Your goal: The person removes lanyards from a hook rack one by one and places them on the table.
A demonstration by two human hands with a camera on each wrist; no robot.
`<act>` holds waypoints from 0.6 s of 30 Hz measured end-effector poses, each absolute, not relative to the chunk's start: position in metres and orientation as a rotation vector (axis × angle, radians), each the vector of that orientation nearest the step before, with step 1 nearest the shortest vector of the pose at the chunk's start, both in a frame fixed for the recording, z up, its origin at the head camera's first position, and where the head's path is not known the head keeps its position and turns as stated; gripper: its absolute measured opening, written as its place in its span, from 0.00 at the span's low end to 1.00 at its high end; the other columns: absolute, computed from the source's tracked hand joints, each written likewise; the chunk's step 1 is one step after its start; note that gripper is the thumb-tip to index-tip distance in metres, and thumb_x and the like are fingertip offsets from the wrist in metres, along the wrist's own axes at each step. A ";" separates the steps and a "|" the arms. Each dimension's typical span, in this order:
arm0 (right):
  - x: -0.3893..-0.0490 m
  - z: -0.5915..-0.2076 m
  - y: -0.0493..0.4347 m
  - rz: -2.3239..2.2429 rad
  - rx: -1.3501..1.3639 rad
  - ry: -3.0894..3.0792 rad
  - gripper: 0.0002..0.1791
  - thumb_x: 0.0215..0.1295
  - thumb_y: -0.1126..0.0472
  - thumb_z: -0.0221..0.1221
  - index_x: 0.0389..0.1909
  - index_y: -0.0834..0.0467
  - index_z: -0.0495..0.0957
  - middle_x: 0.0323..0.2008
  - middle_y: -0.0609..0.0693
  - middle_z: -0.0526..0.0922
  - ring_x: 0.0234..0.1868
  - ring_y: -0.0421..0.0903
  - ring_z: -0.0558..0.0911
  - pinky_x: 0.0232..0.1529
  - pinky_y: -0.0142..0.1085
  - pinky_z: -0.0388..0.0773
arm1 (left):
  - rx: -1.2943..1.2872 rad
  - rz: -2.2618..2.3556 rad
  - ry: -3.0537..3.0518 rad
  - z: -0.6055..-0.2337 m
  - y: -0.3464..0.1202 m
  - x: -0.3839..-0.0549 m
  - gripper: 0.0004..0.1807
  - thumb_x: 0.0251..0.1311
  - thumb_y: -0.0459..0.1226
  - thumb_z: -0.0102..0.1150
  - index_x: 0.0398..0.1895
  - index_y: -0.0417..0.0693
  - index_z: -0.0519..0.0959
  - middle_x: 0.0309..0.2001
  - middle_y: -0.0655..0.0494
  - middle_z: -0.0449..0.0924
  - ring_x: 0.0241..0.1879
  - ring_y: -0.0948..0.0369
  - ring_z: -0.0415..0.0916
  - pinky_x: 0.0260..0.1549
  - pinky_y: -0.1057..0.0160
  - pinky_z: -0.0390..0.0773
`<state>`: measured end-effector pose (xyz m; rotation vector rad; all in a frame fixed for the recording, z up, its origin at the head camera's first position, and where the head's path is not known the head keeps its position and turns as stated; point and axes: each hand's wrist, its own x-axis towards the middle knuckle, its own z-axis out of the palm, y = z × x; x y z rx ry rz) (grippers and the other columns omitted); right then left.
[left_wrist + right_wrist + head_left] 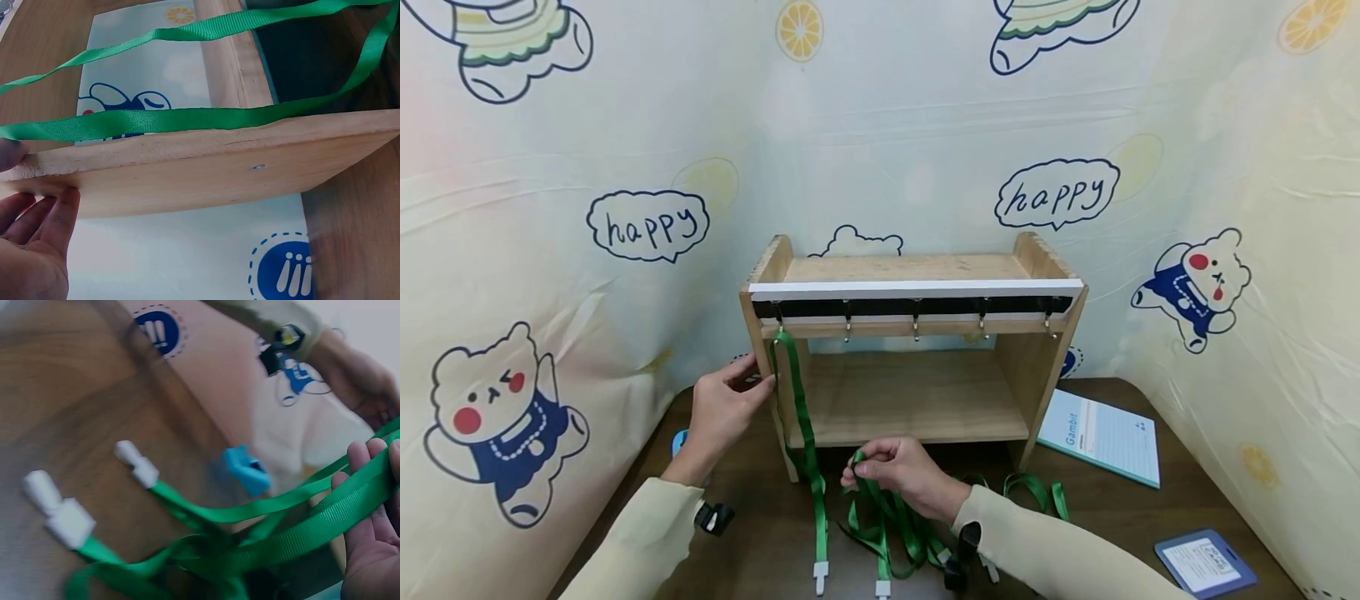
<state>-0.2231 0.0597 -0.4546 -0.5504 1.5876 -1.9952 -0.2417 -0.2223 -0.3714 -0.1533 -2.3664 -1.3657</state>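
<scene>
A small wooden shelf (910, 400) stands on the table with a row of metal hooks (916, 327) along its front bar. From the leftmost hook hangs a green lanyard (801, 408), its white clip resting low in front. My left hand (726, 408) holds the shelf's left side panel (187, 181), thumb at the front edge and fingers against the outer face. In front of the shelf, my right hand (910, 475) pinches another green lanyard (306, 534) by its loop. Its lower part overlaps a pile of green lanyards (913, 542) on the table.
A light blue notebook (1101, 437) lies to the right of the shelf. Nearer the front right is a blue card holder (1206, 564). A small bright blue object (247, 469) sits on the left side. Patterned cloth (880, 125) surrounds the table (752, 533).
</scene>
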 end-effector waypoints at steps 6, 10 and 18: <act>-0.213 -0.482 0.057 -2.003 -0.502 1.598 0.14 0.66 0.67 0.64 0.49 0.70 0.82 0.39 0.50 0.92 0.42 0.42 0.90 0.55 0.40 0.85 | -0.164 -1.367 -2.364 -0.372 -0.223 -0.242 0.29 0.66 0.41 0.66 0.68 0.42 0.75 0.58 0.38 0.83 0.54 0.47 0.84 0.42 0.70 0.85; -0.208 -0.493 0.054 -2.033 -0.461 1.614 0.13 0.65 0.68 0.65 0.47 0.71 0.82 0.40 0.55 0.91 0.41 0.43 0.90 0.53 0.39 0.85 | -0.161 -1.377 -2.369 -0.373 -0.223 -0.241 0.29 0.66 0.41 0.66 0.69 0.42 0.74 0.58 0.38 0.83 0.54 0.47 0.83 0.43 0.69 0.86; -0.201 -0.507 0.048 -2.047 -0.315 1.717 0.11 0.63 0.71 0.65 0.46 0.71 0.83 0.41 0.61 0.90 0.42 0.48 0.91 0.51 0.40 0.86 | -0.162 -1.396 -2.366 -0.372 -0.223 -0.240 0.29 0.66 0.43 0.66 0.69 0.44 0.75 0.58 0.40 0.83 0.55 0.47 0.83 0.44 0.69 0.85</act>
